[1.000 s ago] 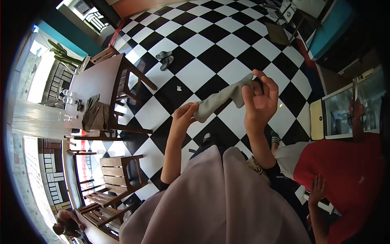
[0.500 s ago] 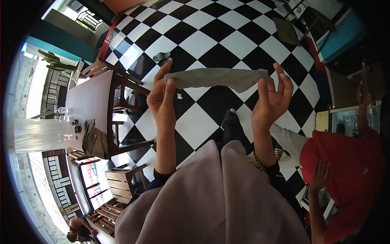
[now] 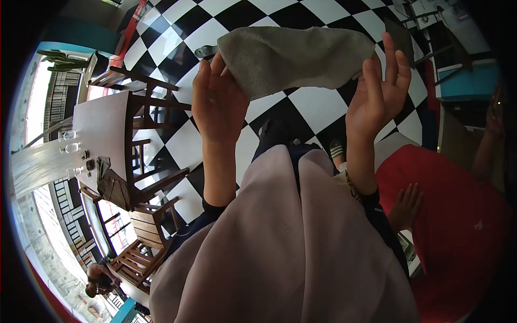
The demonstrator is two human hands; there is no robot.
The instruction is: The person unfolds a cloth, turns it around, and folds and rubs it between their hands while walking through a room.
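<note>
Fingers (image 3: 202, 78) of left hand (image 3: 219, 105) and right hand (image 3: 376, 102) hold grey cloth (image 3: 296, 58) by opposite ends; creased, uneven-edged.

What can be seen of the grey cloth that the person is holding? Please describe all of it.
The cloth is plain greyish green, with a soft, slightly fuzzy-looking surface, perhaps towel-like. It is stretched sideways in the air above the checkered floor, between the left hand and the right hand, which hold its ends. Shallow folds cross it, its lower edge is uneven, and it hangs deeper near the left hand.
</note>
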